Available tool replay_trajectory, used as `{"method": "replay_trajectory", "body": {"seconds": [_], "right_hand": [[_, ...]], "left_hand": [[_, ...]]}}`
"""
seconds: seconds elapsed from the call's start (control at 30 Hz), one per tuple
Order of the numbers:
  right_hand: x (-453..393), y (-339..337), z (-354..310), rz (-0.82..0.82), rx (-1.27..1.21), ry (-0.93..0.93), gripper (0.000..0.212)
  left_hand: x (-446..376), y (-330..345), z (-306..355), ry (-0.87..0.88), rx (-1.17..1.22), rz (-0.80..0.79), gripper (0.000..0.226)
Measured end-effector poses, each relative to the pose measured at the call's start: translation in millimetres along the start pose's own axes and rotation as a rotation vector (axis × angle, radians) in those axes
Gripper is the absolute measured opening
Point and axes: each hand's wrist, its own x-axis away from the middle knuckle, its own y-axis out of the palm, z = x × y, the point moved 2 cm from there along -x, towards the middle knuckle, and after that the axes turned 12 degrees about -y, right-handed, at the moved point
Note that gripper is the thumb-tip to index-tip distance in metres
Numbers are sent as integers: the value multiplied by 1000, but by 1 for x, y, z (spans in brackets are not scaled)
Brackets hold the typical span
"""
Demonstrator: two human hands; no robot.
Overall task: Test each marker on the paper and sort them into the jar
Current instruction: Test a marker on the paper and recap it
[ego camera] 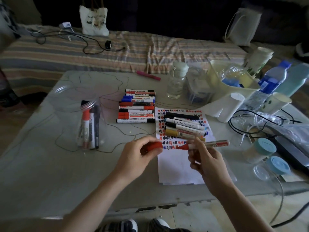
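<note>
Head view showed a grey table (41,164) with a white sheet of paper (177,171) lying right of centre, its upper part covered in rows of red, blue and black test marks and its lower part blank. A stack of whiteboard markers (136,106) lay left of the paper, and another handful of markers (184,126) rested on the paper's top half. The clear jar (89,126) lay on its side at the left, holding a few markers (one red, the others dark). Above the paper's marked rows, the right hand (205,159) gripped an uncapped red marker (215,144), tip pointing left, while the left hand (142,153) pinched the red cap (154,146) just beside that tip, the two apart. Judging by this, the step in hand was either opening the marker to test it or closing it afterwards; I could not tell which. The next move called for either a stroke on the blank paper, or lining cap to tip, then carrying the marker over to the jar's mouth
</note>
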Motion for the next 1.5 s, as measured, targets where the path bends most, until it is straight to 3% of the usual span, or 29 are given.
{"method": "replay_trajectory", "body": {"seconds": [0.47,0.97,1.1,1.23,1.37,1.5], "right_hand": [[29,41,-25,-74,39,-13,25],[32,56,-12,-71,-55,77,45],[31,62,-17,-77,-143,122,30],[32,60,-25,-164,-85,120,25],[30,42,-39,-128,-94,118,33],[38,45,-48,-260,197,-32,21]], "left_hand": [[22,-6,25,-15,57,-49,15],[30,-14,29,21,66,2,12],[30,-16,34,62,106,-12,26],[27,-28,31,33,87,-71,17],[30,-48,26,-105,291,-14,20],[35,-58,33,-209,572,183,25]]}}
